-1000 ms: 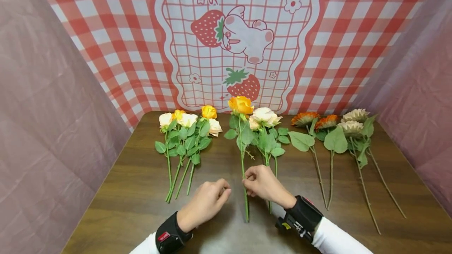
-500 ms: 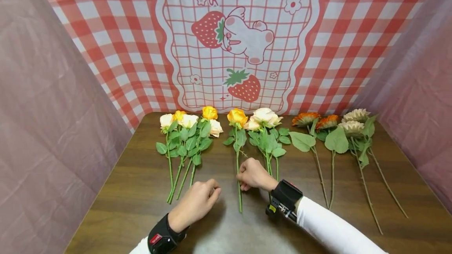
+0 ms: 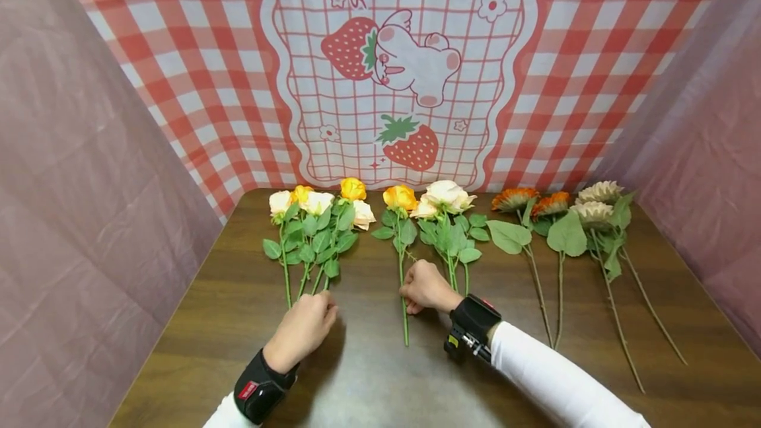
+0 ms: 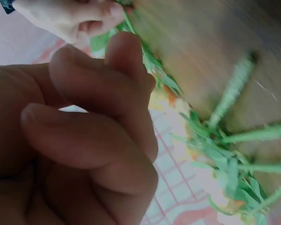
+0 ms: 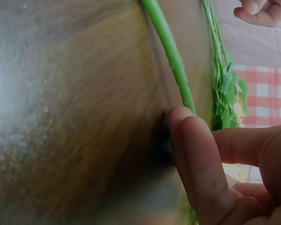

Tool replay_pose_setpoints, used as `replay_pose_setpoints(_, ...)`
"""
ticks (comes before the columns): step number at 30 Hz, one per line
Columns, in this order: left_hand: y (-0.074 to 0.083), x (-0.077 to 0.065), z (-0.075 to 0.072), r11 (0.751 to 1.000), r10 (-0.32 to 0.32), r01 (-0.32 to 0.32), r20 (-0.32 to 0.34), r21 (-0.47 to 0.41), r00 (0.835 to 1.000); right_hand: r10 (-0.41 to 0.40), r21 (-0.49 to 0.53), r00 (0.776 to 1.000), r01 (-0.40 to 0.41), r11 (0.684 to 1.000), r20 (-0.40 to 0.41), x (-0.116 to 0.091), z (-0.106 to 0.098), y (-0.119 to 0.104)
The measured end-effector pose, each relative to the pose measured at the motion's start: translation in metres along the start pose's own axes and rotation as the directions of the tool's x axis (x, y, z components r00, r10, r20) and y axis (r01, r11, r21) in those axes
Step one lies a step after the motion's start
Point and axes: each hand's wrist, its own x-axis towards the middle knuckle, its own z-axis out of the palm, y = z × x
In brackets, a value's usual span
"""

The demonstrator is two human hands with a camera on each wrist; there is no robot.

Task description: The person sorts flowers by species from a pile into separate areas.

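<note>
My right hand (image 3: 429,286) pinches the green stem of a yellow-orange rose (image 3: 400,197), which lies on the wooden table in the middle. In the right wrist view, thumb and fingers meet at the thorny stem (image 5: 171,51). Just right of it lie cream roses (image 3: 446,197). My left hand (image 3: 304,326) hovers over the lower stems of the left-hand bunch of yellow and cream roses (image 3: 318,203), hiding the stem ends in the head view. The left wrist view shows its fingers (image 4: 84,140) loosely curled, holding nothing, apart from the rose stems (image 4: 234,89).
Orange flowers (image 3: 514,200) and off-white flowers (image 3: 597,215) with long brownish stems lie on the right of the table (image 3: 380,388). A red-and-white checked cloth (image 3: 410,38) hangs behind the table, with pinkish curtains (image 3: 89,170) at the sides.
My right hand has lowered the yellow-orange rose to the table, shifting slightly left. The left hand has moved left, over the stems of the left bunch.
</note>
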Motion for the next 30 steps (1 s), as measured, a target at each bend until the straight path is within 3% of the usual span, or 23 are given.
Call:
replay_pose_setpoints(4,-0.011,0.003,0.000,0.998,-0.048,0.047,0.015,0.039,0.999,-0.004,-0.025,1.000,0.004,1.000,-0.011,0.001,0.000,-0.001)
replay_pose_setpoints(10,-0.023,0.025,0.001,0.990,-0.070,0.068,0.011,0.127,0.997,-0.026,-0.123,0.999,0.021,0.992,-0.044,0.000,-0.003,-0.004)
replay_pose_setpoints(16,-0.033,0.039,0.007,0.980,-0.145,0.123,0.141,0.156,0.979,-0.086,-0.245,0.996,0.073,0.967,-0.039,-0.013,0.004,-0.008)
replay_pose_setpoints(18,-0.036,0.039,0.009,0.979,-0.157,0.134,0.152,0.152,0.976,-0.128,-0.255,0.991,0.115,0.960,-0.036,-0.020,0.005,-0.009)
replay_pose_setpoints(24,-0.043,0.034,0.011,0.992,-0.111,0.106,0.077,0.062,0.991,-0.233,-0.220,0.970,0.214,0.952,-0.067,-0.045,0.000,-0.011)
replay_pose_setpoints(30,-0.043,0.027,0.006,0.996,-0.094,0.094,0.001,-0.003,0.996,-0.270,-0.159,0.960,0.255,0.954,-0.078,-0.065,-0.007,-0.007)
